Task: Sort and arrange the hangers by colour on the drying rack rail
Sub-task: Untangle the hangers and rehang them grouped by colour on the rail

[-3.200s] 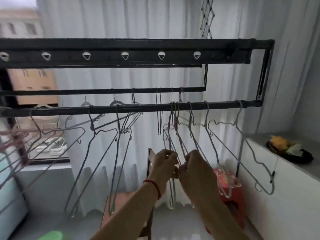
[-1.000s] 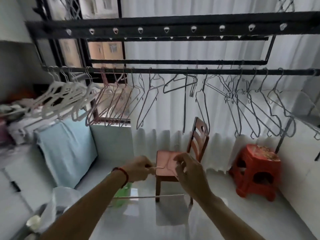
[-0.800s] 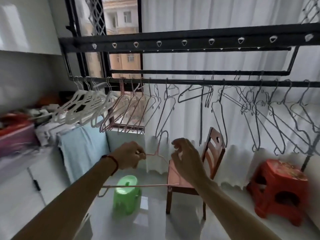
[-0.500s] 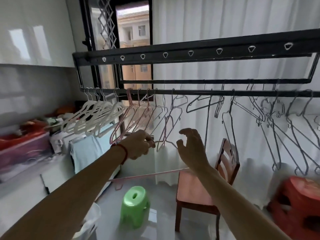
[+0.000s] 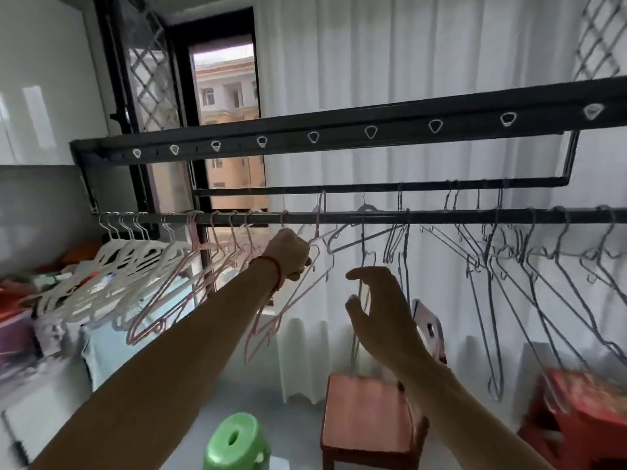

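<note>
A black drying rack rail (image 5: 356, 217) runs across the view at head height. White hangers (image 5: 112, 266) hang in a bunch at its left end, pink hangers (image 5: 217, 262) beside them, and grey hangers (image 5: 529, 266) fill the right half. My left hand (image 5: 288, 254) is raised just under the rail and grips a pink wire hanger (image 5: 291, 300) near its neck; the hook reaches up over the rail. My right hand (image 5: 376, 310) hovers lower to the right, fingers spread, holding nothing.
A wooden chair with a pink seat (image 5: 369, 412) stands below my right hand. A green stool (image 5: 234, 442) sits on the floor, a red stool (image 5: 583, 412) at the right. Cluttered shelves (image 5: 20, 320) and a light blue cloth (image 5: 112, 347) lie left. White curtains (image 5: 407, 79) hang behind.
My left hand lifted the pink hanger from waist height up to the rail beside the pink group. My right hand let go of it and now hovers free. The view swung left and upward.
</note>
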Available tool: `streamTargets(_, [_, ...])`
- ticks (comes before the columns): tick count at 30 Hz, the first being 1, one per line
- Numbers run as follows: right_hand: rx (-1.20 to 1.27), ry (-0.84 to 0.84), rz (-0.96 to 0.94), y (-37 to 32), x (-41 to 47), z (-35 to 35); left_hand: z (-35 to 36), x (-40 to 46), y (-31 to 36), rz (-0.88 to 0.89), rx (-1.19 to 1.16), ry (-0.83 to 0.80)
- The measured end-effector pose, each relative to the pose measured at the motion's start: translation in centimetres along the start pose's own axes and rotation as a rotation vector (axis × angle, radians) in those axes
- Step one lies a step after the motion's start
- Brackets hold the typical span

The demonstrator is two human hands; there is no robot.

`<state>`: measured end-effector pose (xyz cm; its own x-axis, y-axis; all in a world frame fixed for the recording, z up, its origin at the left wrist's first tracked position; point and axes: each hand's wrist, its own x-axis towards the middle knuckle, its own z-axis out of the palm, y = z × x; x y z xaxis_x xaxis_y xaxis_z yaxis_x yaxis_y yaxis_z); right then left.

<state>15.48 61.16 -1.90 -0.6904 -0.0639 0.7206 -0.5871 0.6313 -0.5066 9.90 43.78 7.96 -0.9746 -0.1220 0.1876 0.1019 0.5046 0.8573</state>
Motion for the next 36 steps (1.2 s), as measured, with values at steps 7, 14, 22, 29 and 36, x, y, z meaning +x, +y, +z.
streamTargets(7, [-0.118,0.107,0.063,4.9,0.7,-4.6,5.4,1.3,-1.0,0.006,-0.032,-0.096])
streamTargets(14, [-0.653,0.340,0.248,9.9,0.3,-10.4,8.1,0.8,-2.7,0.387,0.772,0.133])
streamTargets(22, [-0.564,-0.004,0.853,12.9,-1.4,-13.5,15.7,-1.1,-0.7,0.411,0.455,0.002])
streamTargets(29, [-0.017,0.150,0.822,11.7,-2.8,-12.4,19.1,-0.1,-2.1,0.088,-0.279,-0.136])
streamTargets(36, [0.103,0.100,0.788,9.3,-2.2,-9.7,20.9,-2.6,-0.3,0.148,-0.354,-0.281])
